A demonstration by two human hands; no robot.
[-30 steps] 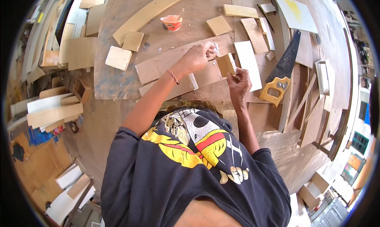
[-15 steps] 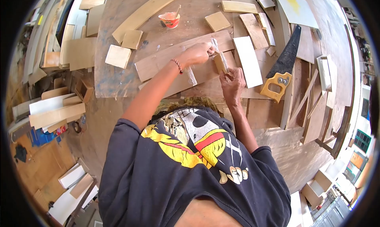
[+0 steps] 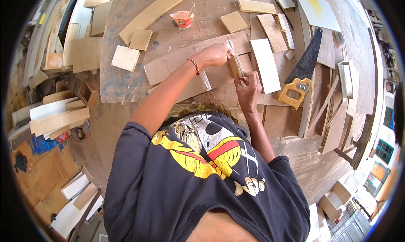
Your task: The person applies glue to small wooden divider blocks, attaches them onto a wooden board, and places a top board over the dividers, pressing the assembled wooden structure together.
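Note:
My right hand (image 3: 248, 86) grips the near end of a small wood block (image 3: 235, 67), whose upper edge carries a white, glue-like coat. My left hand (image 3: 216, 55), with a braided bracelet at the wrist, is closed by the block's far end; whatever its fingers pinch is hidden. Beyond those fingers shows a white-smeared strip (image 3: 230, 45). Beneath both hands lies a long wooden board (image 3: 168, 64). A second white-coated strip (image 3: 205, 80) stands across the boards below my left wrist.
A red-and-white cup (image 3: 182, 20) with a stick in it stands farther back on the worktable (image 3: 122, 79). To the right are a white board (image 3: 265, 67) and a handsaw (image 3: 301, 75). Wood offcuts (image 3: 125, 57) lie at the left, and a curved wooden piece (image 3: 154, 12) behind.
My left hand has moved slightly right along the block's coated edge, its fingers now lower over the far end. My right hand keeps its grip on the block, and the view has shifted a little.

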